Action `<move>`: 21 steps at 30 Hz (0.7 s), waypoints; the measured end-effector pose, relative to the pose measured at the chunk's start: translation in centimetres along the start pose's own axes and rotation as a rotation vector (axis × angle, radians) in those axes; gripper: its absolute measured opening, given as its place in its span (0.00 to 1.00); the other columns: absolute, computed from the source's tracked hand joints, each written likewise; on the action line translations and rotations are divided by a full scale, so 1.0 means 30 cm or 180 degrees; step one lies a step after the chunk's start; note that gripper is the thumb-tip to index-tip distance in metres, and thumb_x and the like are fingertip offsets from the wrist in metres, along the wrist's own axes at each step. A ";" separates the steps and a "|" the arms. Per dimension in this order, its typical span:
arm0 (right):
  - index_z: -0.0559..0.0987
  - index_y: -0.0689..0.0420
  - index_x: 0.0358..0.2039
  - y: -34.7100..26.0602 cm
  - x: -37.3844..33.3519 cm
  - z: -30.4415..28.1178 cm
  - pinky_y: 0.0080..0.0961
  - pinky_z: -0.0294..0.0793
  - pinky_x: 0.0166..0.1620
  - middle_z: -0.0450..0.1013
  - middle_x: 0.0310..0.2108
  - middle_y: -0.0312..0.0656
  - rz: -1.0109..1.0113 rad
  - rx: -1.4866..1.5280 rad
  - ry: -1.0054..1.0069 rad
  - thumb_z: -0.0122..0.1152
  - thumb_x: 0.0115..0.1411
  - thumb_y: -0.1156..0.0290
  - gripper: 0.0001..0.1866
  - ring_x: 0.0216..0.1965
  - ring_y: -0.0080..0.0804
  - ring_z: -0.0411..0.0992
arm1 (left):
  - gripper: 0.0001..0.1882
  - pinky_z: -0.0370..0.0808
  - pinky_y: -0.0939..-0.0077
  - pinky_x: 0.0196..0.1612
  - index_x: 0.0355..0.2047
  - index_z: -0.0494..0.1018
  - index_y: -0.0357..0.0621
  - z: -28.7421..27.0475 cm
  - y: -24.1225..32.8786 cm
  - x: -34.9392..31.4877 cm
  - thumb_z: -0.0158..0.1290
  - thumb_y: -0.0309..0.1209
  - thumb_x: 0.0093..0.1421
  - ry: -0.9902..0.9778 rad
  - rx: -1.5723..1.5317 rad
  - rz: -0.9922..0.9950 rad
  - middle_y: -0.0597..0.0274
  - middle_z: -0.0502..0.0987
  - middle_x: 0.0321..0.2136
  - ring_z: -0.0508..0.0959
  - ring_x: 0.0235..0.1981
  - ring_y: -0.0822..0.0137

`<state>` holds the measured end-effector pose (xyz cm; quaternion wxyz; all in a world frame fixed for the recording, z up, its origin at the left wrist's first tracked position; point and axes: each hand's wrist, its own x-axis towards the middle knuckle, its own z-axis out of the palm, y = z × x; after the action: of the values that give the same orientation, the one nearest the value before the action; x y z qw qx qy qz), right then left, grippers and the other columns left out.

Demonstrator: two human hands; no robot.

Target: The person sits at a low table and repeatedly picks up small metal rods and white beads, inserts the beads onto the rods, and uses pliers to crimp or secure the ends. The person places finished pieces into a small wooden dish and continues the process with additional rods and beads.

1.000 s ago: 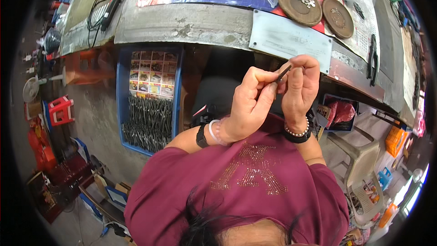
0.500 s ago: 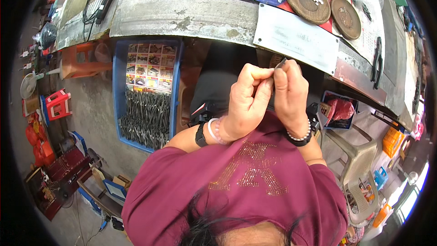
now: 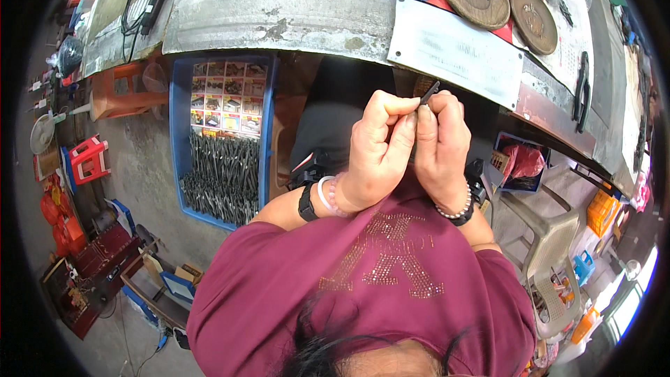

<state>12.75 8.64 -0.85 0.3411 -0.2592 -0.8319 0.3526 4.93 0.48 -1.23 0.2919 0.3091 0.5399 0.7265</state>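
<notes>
Just on the wearer's side of the white rectangular plate point(image 3: 457, 49) on the worktop point(image 3: 314, 24), left hand point(image 3: 377, 153) and right hand point(image 3: 445, 132) pinched a slim black strip point(image 3: 430, 92) between their fingertips. Its long axis slanted rightward, away from the body, its exposed tip toward the plate; neither hand was clearly nearer.

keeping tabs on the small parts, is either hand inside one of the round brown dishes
No, the left hand and right hand meet at a slim dark piece, apart from both dishes.
</notes>
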 end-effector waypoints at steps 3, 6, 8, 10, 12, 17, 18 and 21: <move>0.72 0.63 0.32 0.004 0.005 -0.026 0.21 0.67 0.29 0.69 0.26 0.43 0.1205 0.2021 -0.0253 0.56 0.61 0.73 0.06 0.25 0.30 0.68 | 0.06 0.70 0.87 0.34 0.42 0.66 0.35 -0.003 0.003 -0.003 0.45 0.20 0.65 -0.0050 -0.0281 -0.0083 0.65 0.74 0.29 0.70 0.31 0.83; 0.73 0.64 0.32 0.020 0.010 -0.014 0.18 0.68 0.29 0.71 0.27 0.42 0.0292 0.1467 0.0247 0.59 0.58 0.78 0.05 0.25 0.25 0.68 | 0.06 0.70 0.87 0.35 0.42 0.66 0.35 -0.003 -0.001 0.000 0.45 0.20 0.65 -0.0034 -0.0295 -0.0102 0.65 0.74 0.29 0.71 0.31 0.83; 0.74 0.64 0.32 0.030 0.009 0.001 0.19 0.69 0.30 0.71 0.28 0.42 -0.0157 0.1032 0.0464 0.63 0.54 0.82 0.07 0.26 0.26 0.68 | 0.06 0.70 0.87 0.35 0.42 0.66 0.35 -0.002 -0.002 -0.001 0.45 0.20 0.65 -0.0001 -0.0265 -0.0053 0.65 0.74 0.29 0.71 0.31 0.82; 0.74 0.64 0.32 0.035 0.007 0.019 0.20 0.69 0.30 0.71 0.28 0.42 -0.0277 0.1004 0.0550 0.63 0.53 0.83 0.07 0.26 0.27 0.68 | 0.06 0.70 0.86 0.35 0.42 0.66 0.35 -0.002 -0.003 -0.002 0.45 0.20 0.65 0.0058 -0.0144 0.0062 0.64 0.74 0.29 0.71 0.31 0.82; 0.74 0.64 0.32 0.034 0.002 0.033 0.20 0.69 0.30 0.71 0.29 0.43 -0.0265 0.1142 0.0646 0.64 0.51 0.84 0.09 0.26 0.28 0.68 | 0.06 0.70 0.86 0.35 0.42 0.66 0.35 -0.004 -0.004 -0.003 0.46 0.20 0.65 0.0047 -0.0145 0.0118 0.64 0.75 0.29 0.71 0.31 0.82; 0.74 0.62 0.32 0.026 -0.009 0.054 0.22 0.68 0.30 0.70 0.28 0.42 -0.0099 0.0882 0.0696 0.62 0.53 0.81 0.07 0.28 0.30 0.67 | 0.05 0.71 0.86 0.35 0.42 0.66 0.35 -0.016 -0.003 0.002 0.45 0.20 0.65 0.0022 -0.0004 0.0087 0.62 0.76 0.29 0.72 0.32 0.81; 0.73 0.62 0.32 0.025 -0.012 0.055 0.23 0.68 0.30 0.69 0.28 0.41 -0.0058 0.0762 0.0658 0.62 0.54 0.81 0.07 0.28 0.31 0.66 | 0.05 0.71 0.86 0.35 0.41 0.66 0.35 -0.016 -0.003 0.003 0.45 0.20 0.65 0.0026 -0.0013 0.0079 0.62 0.76 0.29 0.72 0.32 0.81; 0.73 0.61 0.32 0.022 -0.019 0.059 0.25 0.67 0.31 0.68 0.27 0.41 -0.0039 0.0500 0.0639 0.61 0.55 0.79 0.05 0.28 0.34 0.65 | 0.05 0.71 0.86 0.35 0.41 0.67 0.35 -0.011 -0.004 0.003 0.45 0.20 0.65 0.0045 -0.0047 0.0074 0.62 0.76 0.29 0.72 0.31 0.81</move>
<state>11.90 7.95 -2.49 0.4441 -0.2606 -0.7650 0.3869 4.61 0.38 -1.40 0.2819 0.3080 0.5329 0.7360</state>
